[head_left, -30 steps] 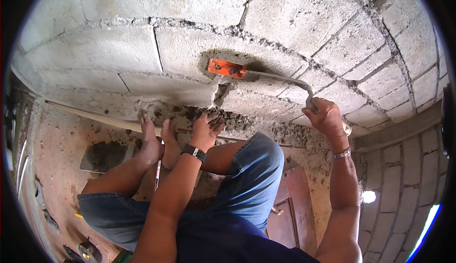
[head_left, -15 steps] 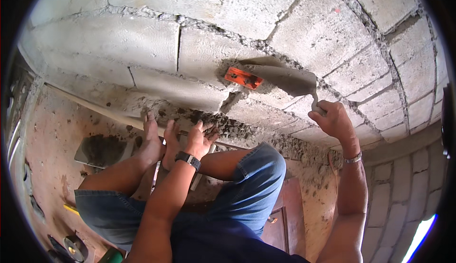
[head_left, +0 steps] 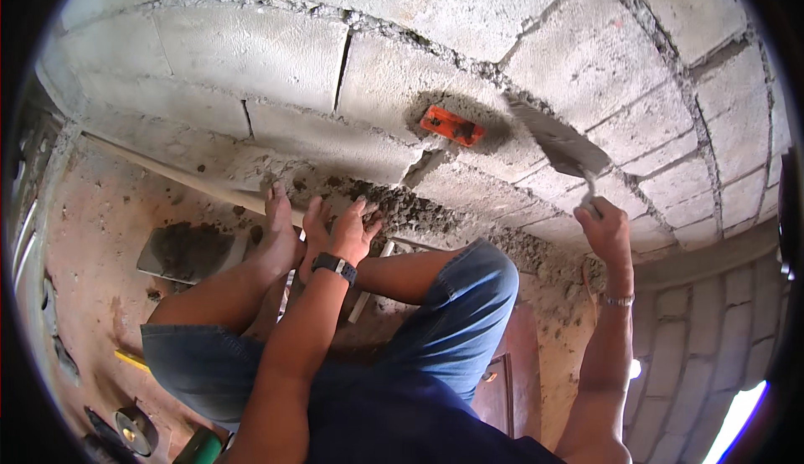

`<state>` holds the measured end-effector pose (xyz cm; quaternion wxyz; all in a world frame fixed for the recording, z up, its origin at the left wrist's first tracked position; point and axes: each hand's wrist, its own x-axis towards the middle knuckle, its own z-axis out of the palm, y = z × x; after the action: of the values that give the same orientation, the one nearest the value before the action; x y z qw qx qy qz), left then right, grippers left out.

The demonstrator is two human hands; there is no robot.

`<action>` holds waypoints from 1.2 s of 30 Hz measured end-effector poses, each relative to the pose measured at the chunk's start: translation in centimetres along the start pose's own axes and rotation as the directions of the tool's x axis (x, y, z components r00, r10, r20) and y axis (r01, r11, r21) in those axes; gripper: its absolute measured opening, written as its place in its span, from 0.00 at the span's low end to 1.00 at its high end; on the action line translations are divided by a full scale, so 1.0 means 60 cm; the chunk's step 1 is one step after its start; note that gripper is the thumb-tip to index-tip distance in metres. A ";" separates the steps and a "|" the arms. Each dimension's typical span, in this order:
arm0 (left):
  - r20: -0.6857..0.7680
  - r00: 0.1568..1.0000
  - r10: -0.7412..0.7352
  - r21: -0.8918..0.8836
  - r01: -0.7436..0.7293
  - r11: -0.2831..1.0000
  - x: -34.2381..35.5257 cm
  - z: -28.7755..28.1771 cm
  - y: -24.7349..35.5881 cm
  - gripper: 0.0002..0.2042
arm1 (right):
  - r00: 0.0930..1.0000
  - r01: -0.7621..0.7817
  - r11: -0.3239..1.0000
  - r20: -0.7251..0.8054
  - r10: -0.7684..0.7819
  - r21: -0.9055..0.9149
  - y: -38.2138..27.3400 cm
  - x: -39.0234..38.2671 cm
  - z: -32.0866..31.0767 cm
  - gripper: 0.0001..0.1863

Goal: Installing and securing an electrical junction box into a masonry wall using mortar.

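Observation:
My right hand (head_left: 605,228) is closed round the handle of a pointed trowel (head_left: 559,136). The grey blade, slightly blurred, is close to the block wall (head_left: 276,41), right of an orange electrical box (head_left: 452,125). Wet mortar rings the box, which sits in the wall. Low down, my left hand (head_left: 352,228) has its fingers apart and nothing in it. It is beside my bare feet, near lumpy mortar (head_left: 410,210) along the wall's foot. Just above that mortar, a gap (head_left: 423,167) shows between blocks.
A board with dark mortar (head_left: 188,250) lies on the floor at the left. A long strip (head_left: 167,171) runs along the wall's base. A yellow object (head_left: 132,361) and a round disc (head_left: 134,430) lie lower left. A brown panel (head_left: 511,372) is by my knee.
The trowel has moved right, away from the orange box, with my right hand. My left hand stays by my feet. The whole view has shifted slightly.

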<state>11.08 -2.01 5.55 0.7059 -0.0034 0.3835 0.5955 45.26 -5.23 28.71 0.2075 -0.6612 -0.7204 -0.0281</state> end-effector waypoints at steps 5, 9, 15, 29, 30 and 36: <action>0.058 0.998 0.022 0.264 -0.037 0.964 0.013 -0.023 -0.014 0.12 | 0.908 -0.416 0.887 0.042 0.417 0.202 0.092 -0.175 0.012 0.14; 0.170 0.986 0.004 0.647 -0.114 0.753 0.052 0.002 -0.018 0.12 | 0.769 -0.627 0.701 0.130 0.625 0.341 0.144 -0.338 0.085 0.19; 0.489 0.869 0.083 0.848 -0.450 -0.278 0.061 0.055 0.017 0.14 | 0.583 -0.753 0.362 0.303 0.754 0.549 0.145 -0.514 0.187 0.23; 0.710 0.688 0.150 0.689 -0.636 -0.348 0.089 0.239 0.001 0.39 | 0.555 -0.778 0.276 0.411 0.723 0.565 0.150 -0.535 0.230 0.19; 0.716 0.683 0.146 0.684 -0.645 -0.341 0.091 0.242 -0.003 0.39 | 0.567 -0.767 0.284 0.401 0.720 0.576 0.149 -0.534 0.228 0.19; 0.807 0.590 0.012 0.584 -0.795 -0.164 0.077 0.223 -0.014 0.14 | 0.613 -0.744 0.348 0.376 0.695 0.570 0.150 -0.510 0.209 0.20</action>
<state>18.94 7.79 12.06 0.3137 0.7826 0.4234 0.3314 51.83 -28.96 4.89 0.4001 -0.7834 -0.3180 0.3536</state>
